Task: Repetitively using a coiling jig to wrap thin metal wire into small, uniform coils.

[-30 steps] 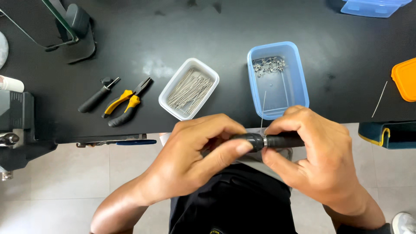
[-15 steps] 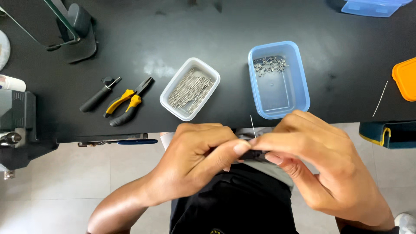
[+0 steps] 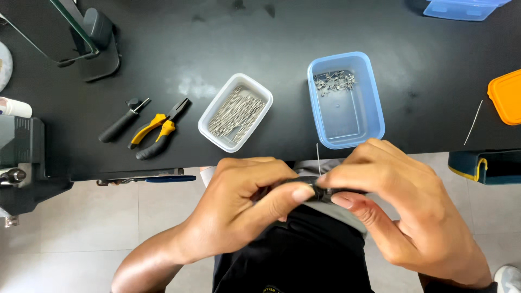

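Observation:
My left hand [image 3: 244, 203] and my right hand [image 3: 401, 209] meet just below the table's front edge, both closed on a short black tool [image 3: 320, 191]. A thin metal wire [image 3: 318, 157] sticks straight up from the tool between my fingertips. Most of the tool is hidden by my fingers. Just beyond my hands on the black table [image 3: 271, 43] stand a white tray of straight wires [image 3: 236, 112] and a blue tub [image 3: 345, 100] with several small bent wire pieces at its far end.
Yellow-handled pliers [image 3: 157, 128] and a small black-handled tool [image 3: 122, 120] lie at the left. A grey vise [image 3: 21, 163] is clamped at the left edge. A loose wire [image 3: 473, 115], an orange lid [image 3: 506, 97] and another blue tub [image 3: 461, 8] are at the right.
My right hand has shifted its hold on the black tool, fingers pinching at its tip. A thin wire now stands up from the tool.

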